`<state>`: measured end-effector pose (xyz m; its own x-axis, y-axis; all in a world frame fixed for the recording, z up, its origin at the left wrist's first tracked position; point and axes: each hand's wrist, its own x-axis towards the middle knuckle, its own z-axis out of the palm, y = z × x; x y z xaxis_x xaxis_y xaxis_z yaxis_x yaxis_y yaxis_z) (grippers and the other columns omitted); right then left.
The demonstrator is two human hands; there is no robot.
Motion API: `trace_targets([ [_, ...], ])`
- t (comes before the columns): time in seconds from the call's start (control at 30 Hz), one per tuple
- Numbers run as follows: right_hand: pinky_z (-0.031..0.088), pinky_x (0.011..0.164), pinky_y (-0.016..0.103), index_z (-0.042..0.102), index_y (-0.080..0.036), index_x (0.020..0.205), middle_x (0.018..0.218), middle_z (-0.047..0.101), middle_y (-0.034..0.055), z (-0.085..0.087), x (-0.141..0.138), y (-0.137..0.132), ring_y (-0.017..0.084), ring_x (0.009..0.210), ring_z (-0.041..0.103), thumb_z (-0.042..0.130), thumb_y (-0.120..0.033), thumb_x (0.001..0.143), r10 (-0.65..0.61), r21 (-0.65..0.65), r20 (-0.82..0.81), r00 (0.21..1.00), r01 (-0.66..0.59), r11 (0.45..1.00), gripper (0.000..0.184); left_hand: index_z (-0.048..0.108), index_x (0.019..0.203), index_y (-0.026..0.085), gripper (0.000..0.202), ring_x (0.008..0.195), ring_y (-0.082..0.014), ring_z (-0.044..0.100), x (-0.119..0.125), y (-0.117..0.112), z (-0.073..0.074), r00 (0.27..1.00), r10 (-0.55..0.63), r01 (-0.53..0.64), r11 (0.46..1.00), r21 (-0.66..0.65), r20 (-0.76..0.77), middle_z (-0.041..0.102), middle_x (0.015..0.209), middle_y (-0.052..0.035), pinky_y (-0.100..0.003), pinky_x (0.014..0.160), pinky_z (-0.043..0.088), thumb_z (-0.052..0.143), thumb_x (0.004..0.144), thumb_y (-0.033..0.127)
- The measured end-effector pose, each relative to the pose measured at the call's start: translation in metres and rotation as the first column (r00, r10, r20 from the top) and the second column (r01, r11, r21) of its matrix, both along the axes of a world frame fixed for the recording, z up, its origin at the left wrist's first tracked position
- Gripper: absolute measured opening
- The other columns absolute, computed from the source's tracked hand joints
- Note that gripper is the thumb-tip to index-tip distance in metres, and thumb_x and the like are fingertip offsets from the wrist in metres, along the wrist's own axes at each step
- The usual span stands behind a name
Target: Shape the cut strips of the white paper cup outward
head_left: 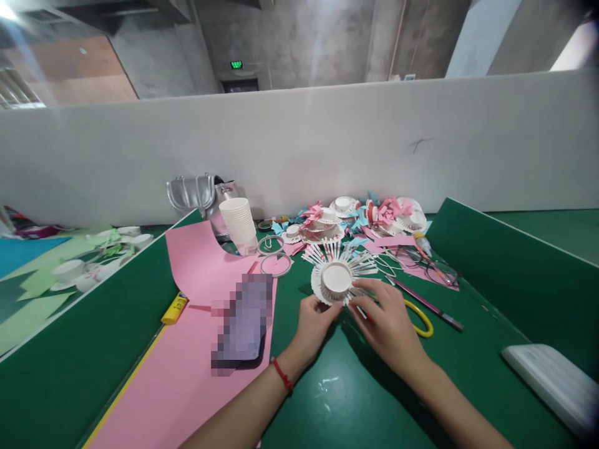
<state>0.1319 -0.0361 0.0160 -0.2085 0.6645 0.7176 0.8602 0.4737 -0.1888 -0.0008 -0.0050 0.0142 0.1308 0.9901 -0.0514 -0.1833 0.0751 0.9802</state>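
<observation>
Both hands pinching fringed paper cup (336, 279), left hand (312, 323) at near-left edge; right hand (386, 321) at right edge

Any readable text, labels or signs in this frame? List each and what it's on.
Green sign on the far wall: lit, characters too blurred to read.
Yellow glue stick on the pink paper: print too small to read.
Phone screen: pixelated, unreadable.
Nothing else carries text.

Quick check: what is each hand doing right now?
Left hand: pinching the edge of the cut paper cup.
Right hand: fingers on the cup's strips, over the yellow scissors.
</observation>
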Motion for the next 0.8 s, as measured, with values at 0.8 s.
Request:
trace_targets([
  [0.8,0.040,0.077,0.039,0.060,-0.019,0.063,0.099,0.050,0.0100,-0.0088,-0.0074,0.0031,0.027,0.097,0.047,0.057,-0.028,0.067,-0.182,-0.312,-0.578,0.796,-0.010,0.950,0.009,0.059,0.058,0.011,0.005,0.049,-0.0081,0.044,0.0024,-0.0003,-0.0007,0.998,-0.049,0.051,0.998,0.037,-0.036,0.057,0.054,0.0010,-0.019,0.049,0.034,0.062,0.055,0.015],
])
